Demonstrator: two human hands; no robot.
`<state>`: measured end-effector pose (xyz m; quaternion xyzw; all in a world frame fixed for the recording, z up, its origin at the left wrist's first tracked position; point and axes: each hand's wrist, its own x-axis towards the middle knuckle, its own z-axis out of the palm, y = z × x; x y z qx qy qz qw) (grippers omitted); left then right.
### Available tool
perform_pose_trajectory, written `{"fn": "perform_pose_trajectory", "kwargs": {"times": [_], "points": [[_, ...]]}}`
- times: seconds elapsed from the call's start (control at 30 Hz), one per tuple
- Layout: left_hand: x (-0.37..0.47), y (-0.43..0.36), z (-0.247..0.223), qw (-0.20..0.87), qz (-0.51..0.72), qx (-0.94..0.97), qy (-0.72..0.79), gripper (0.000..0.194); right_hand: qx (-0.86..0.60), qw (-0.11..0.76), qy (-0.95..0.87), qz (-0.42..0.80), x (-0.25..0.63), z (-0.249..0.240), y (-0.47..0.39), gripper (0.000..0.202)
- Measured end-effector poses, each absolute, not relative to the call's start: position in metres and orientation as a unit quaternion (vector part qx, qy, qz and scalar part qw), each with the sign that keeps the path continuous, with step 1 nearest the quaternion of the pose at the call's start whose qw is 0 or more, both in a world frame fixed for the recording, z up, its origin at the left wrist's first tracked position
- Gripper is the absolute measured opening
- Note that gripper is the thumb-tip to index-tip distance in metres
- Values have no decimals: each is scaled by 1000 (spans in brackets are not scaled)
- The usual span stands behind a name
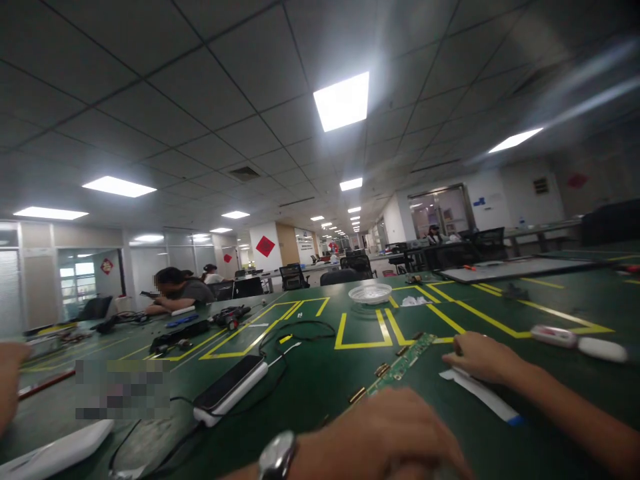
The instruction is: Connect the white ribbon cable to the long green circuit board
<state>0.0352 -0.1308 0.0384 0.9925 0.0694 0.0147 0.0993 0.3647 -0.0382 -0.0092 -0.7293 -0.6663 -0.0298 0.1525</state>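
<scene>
My left hand [395, 433], with a silver watch [278, 456] on its wrist, is at the bottom middle, blurred. Its fingers curl downward, and whatever they hold is hidden. Just beyond it a long narrow green circuit board [403, 363] with gold-coloured connectors lies slanting on the green table, its near end behind my hand. My right hand [480, 353] rests to the right of the board's far end, fingers bent and pressed together; what is in them, if anything, does not show. Beside and partly under that hand is a white strip [483, 395] with a blue end.
A black-and-white device with a cable [233, 387] lies left of the board. Farther off stands a clear round dish [370, 293]. White and pink cases [580, 341] lie right. Another person's hand [10, 380] shows at the left edge; a person [180, 293] leans at the table's far left.
</scene>
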Motion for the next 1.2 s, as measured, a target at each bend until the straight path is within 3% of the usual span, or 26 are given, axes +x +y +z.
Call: {"fn": "perform_pose_trajectory", "kwargs": {"times": [0.13,0.3,0.8,1.2], "points": [[59,-60,39,24,146,984,100,40,-701,153,-696,-31,351,-12,-43,19],[74,-6,0,-3,93,988,119,37,-650,152,-745,2,341,-3,-50,16],[48,-44,-3,32,137,981,136,30,-585,195,-787,20,285,-6,-67,23],[46,-43,-16,10,173,967,186,30,-591,172,-788,16,273,1,-75,23]]}}
